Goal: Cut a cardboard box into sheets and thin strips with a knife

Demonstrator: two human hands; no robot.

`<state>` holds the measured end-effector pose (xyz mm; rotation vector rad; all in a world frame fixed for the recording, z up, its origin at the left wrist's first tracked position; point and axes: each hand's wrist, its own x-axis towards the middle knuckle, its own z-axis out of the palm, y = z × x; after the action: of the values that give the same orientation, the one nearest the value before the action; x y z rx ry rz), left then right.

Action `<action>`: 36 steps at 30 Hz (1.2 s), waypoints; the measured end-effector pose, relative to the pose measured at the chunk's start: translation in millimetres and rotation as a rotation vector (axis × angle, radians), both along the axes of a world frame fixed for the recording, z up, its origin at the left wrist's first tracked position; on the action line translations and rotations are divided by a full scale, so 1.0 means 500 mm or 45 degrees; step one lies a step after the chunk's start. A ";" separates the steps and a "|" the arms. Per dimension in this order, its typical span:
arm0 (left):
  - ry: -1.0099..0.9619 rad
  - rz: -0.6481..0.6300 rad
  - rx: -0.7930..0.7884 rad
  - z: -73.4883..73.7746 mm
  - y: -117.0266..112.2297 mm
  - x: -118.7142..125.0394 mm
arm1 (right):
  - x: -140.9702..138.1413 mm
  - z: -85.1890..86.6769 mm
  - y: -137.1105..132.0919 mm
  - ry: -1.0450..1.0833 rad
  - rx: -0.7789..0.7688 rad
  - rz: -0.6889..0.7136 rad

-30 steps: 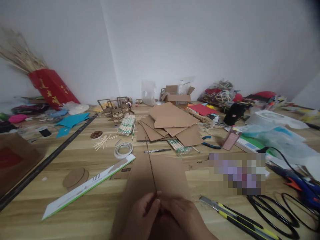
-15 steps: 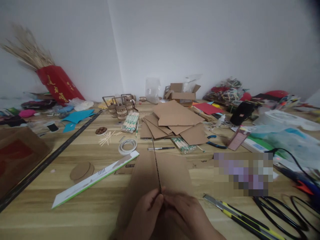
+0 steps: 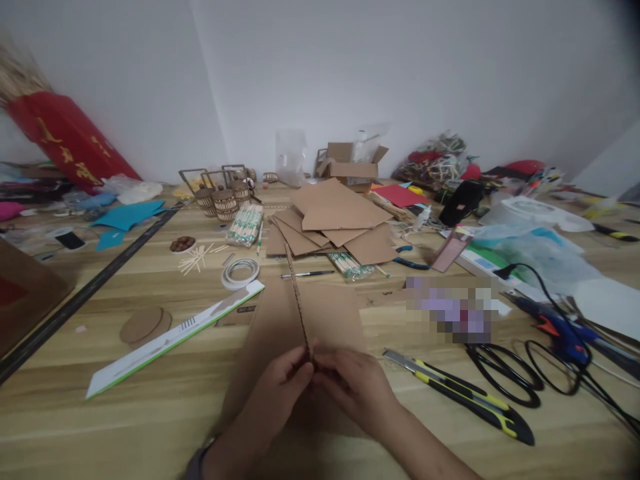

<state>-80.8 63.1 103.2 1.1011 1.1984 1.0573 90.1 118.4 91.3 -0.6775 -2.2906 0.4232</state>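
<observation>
My left hand (image 3: 277, 393) and my right hand (image 3: 353, 387) meet low in the middle of the view, both pinching the near end of a thin cardboard strip (image 3: 296, 300) held on edge. The strip points away from me, over a large flat cardboard sheet (image 3: 330, 313) that lies on the wooden table (image 3: 150, 413) under both hands. Fingers of both hands are curled tight around the strip's end. A dark band shows on my left wrist.
A white and green ruler (image 3: 170, 337) and cardboard discs (image 3: 143, 325) lie left. A yellow and black utility knife (image 3: 460, 393), black scissors (image 3: 505, 370) and a blue glue gun (image 3: 560, 330) lie right. Stacked cardboard pieces (image 3: 335, 223), tape roll (image 3: 240, 272), pen (image 3: 307, 274) and chopstick packs sit beyond.
The view has tilted down and shifted, so more of my forearms shows. Both hands keep pinching the strip's end in the same grip.
</observation>
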 end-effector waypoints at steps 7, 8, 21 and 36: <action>-0.062 0.008 -0.047 -0.006 -0.001 -0.003 | -0.003 0.004 -0.005 0.122 0.066 0.001; -0.094 0.014 -0.048 -0.007 -0.002 -0.002 | -0.003 0.004 -0.005 0.115 0.059 0.004; -0.286 0.124 -0.124 -0.012 -0.001 -0.002 | -0.001 0.007 -0.007 0.169 0.012 0.049; -0.275 0.116 -0.107 -0.017 0.003 0.000 | -0.005 0.014 -0.008 0.195 -0.167 0.056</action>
<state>-80.9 64.5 94.6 0.8512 1.1169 1.1542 87.7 114.1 98.1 -0.6366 -2.1497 0.6291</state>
